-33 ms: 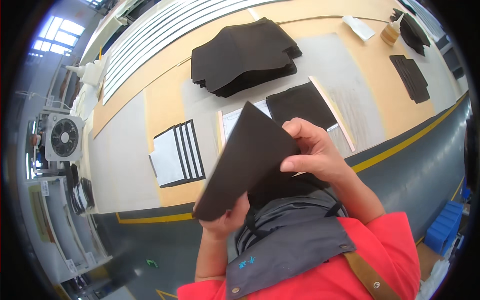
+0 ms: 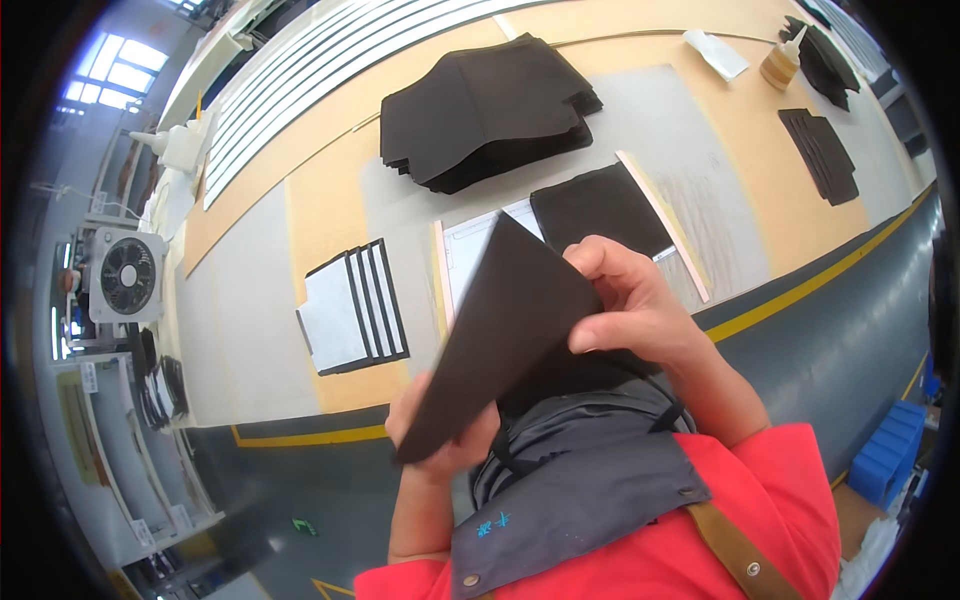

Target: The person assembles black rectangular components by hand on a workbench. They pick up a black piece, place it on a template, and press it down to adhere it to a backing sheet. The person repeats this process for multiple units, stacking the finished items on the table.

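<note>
A thin black sheet [image 2: 510, 310], apparently leather-like, is held tilted above the near edge of the worktable. My left hand [image 2: 460, 440] is closed around its lower end, with fingers showing on both sides. At the sheet's right edge my right hand [image 2: 640, 305] pinches with thumb and forefinger; its other fingers are curled. Behind the sheet, on the table, a dark panel [image 2: 600, 210] lies beside a white marked sheet [image 2: 462, 262] between two pale strips [image 2: 665, 228]. The sheet partly hides these.
A tall stack of black cut pieces [image 2: 485, 110] stands farther back. Overlapping white panels with black edges [image 2: 345, 315] lie left. At right are a smaller black stack [image 2: 818, 158], a glue bottle [image 2: 780, 65] and a white packet [image 2: 715, 56]. A fan [image 2: 128, 272] stands far left.
The sheet's lower end has turned and looks narrower. More of my left fingers show on its left side. My right thumb has shifted slightly right.
</note>
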Motion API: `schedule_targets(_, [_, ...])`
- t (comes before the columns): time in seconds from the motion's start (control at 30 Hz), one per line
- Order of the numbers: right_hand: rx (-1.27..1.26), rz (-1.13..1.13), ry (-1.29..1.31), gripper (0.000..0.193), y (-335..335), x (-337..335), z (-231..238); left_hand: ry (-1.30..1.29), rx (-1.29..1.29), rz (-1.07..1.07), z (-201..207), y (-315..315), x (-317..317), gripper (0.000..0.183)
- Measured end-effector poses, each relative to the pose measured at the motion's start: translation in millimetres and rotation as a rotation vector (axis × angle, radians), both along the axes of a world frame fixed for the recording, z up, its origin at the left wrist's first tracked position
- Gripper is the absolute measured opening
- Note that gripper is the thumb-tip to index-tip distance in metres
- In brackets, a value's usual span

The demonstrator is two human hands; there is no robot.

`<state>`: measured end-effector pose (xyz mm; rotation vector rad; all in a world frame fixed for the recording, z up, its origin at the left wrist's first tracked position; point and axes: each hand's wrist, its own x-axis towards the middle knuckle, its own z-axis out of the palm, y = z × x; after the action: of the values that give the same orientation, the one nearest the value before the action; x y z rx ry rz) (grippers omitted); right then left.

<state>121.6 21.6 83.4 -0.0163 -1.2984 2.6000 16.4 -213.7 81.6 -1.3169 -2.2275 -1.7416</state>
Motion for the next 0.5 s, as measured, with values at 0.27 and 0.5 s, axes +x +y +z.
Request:
schedule_targets(0.27, [0.89,-0.307,-0.187,0.03,3,-9,14,-0.158,0.014,0.085,-18,16,-9,0.048])
schedule_targets(0.5, [0.42,-0.226,-0.017,0.035,-1,-9,-11,-0.1,0.107,0.062,-21,30,-5,0.042])
